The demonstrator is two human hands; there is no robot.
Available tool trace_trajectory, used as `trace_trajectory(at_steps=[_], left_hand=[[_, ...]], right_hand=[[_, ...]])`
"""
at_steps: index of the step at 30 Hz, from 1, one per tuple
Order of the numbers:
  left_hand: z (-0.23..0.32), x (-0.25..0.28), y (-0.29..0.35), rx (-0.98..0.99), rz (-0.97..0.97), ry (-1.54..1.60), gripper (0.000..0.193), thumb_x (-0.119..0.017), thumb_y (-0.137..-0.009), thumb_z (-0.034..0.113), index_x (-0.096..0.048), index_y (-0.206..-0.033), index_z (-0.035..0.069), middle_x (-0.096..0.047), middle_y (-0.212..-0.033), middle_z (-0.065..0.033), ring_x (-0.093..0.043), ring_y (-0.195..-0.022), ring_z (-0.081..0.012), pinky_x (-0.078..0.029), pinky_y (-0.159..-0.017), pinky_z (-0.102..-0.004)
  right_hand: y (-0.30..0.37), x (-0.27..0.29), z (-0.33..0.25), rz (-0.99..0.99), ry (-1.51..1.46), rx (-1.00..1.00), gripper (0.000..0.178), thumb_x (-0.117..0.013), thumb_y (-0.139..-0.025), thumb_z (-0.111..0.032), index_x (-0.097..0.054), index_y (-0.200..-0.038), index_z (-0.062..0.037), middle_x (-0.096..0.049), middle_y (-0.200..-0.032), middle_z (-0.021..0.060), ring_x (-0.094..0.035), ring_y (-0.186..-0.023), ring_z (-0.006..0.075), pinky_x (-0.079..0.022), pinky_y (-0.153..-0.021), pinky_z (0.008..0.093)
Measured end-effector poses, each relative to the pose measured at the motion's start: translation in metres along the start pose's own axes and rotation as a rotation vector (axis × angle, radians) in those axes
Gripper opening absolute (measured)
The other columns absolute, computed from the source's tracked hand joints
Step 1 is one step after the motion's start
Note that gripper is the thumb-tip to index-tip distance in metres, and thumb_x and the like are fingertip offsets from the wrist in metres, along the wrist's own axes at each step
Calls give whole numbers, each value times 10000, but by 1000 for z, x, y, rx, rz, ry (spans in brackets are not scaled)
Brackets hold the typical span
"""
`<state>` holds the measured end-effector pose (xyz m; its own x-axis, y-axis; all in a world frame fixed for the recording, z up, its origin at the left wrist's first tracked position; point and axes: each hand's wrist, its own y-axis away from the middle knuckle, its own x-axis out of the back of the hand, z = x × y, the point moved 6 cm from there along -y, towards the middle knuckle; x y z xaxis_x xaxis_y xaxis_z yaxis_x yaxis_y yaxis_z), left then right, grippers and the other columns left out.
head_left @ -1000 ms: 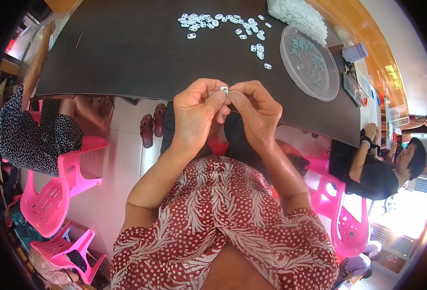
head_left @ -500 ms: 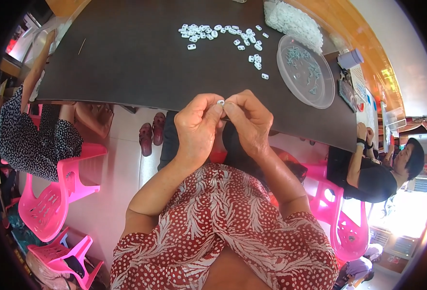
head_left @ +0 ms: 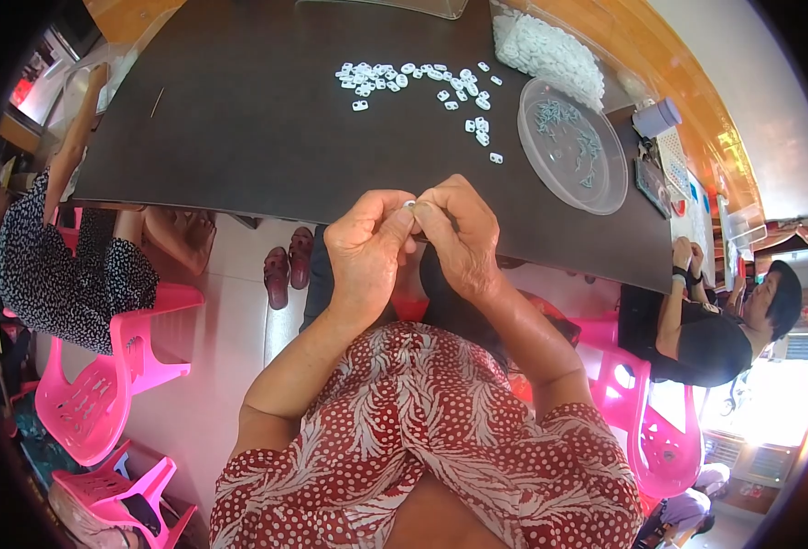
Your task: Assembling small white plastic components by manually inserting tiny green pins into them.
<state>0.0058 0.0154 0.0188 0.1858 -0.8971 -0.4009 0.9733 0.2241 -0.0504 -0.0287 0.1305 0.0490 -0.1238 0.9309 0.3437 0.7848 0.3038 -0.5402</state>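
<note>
Over the near edge of the dark table my left hand (head_left: pixel 367 247) pinches a small white plastic piece (head_left: pixel 409 204) between thumb and fingertips. Pressed against that same piece are the thumb and curled fingers of my right hand (head_left: pixel 460 236), which cover most of it; whether the right fingers also hold something tiny, I cannot tell. Beyond my hands, several like white pieces with holes (head_left: pixel 367 77) lie scattered on the table. To the right stands a round clear plastic tub (head_left: pixel 572 188) with small grey-green screw-like parts (head_left: pixel 557 116) inside.
A clear bag of white pieces (head_left: pixel 550 57) lies behind the tub. A thin stick (head_left: pixel 157 102) rests at the table's left. Co-workers sit left and right, near pink plastic chairs (head_left: pixel 88 403). A lidded container (head_left: pixel 657 117) stands at the right edge, and dark red sandals (head_left: pixel 277 277) are on the floor.
My view has tilted slightly, so the table's things appear a little lower. My hands have moved slightly left and closer together, and the right fingers now cover more of the white piece.
</note>
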Motion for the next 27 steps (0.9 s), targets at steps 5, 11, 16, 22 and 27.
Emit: trace_trajectory(at_steps=[5,11,16,22,27], left_hand=[[-5,4,-7,24,11,-1,80,-554,-879,19,-609,-920,-23,-598,-745,-9,-507,-586,-25,-395,-479,-150],[-5,5,-12,49,36,67,77,-555,-876,16,-607,-917,-22,-601,-741,-17,-520,-581,-32,-395,-462,-152],[-5,6,-13,46,38,61,92,-558,-871,16,-607,-939,-21,-609,-752,-21,-532,-593,-34,-400,-468,-155],[-6,5,-12,48,40,48,91,-547,-875,11,-603,-938,-21,-600,-752,-14,-524,-598,-32,-400,-484,-157],[-8,0,-9,22,30,77,77,-537,-881,2,-597,-922,-24,-591,-745,-13,-513,-592,-31,-394,-484,-156]], right_hand=[[-6,-2,3,-64,61,-20,25,-578,-778,1,-584,-755,-8,-559,-697,68,-517,-654,217,-429,-592,322],[-8,-2,3,-45,20,-68,47,-564,-815,-21,-599,-784,-13,-579,-719,61,-536,-691,216,-442,-642,318],[-8,-1,5,-45,-6,-113,50,-566,-835,-35,-603,-813,-9,-585,-739,61,-543,-701,194,-446,-648,309],[-2,-2,15,-7,-107,-236,45,-581,-821,-40,-596,-806,0,-561,-728,70,-540,-677,175,-444,-610,291],[-3,-2,11,5,-4,-115,38,-589,-783,-20,-563,-757,-14,-526,-688,69,-500,-622,184,-416,-560,304]])
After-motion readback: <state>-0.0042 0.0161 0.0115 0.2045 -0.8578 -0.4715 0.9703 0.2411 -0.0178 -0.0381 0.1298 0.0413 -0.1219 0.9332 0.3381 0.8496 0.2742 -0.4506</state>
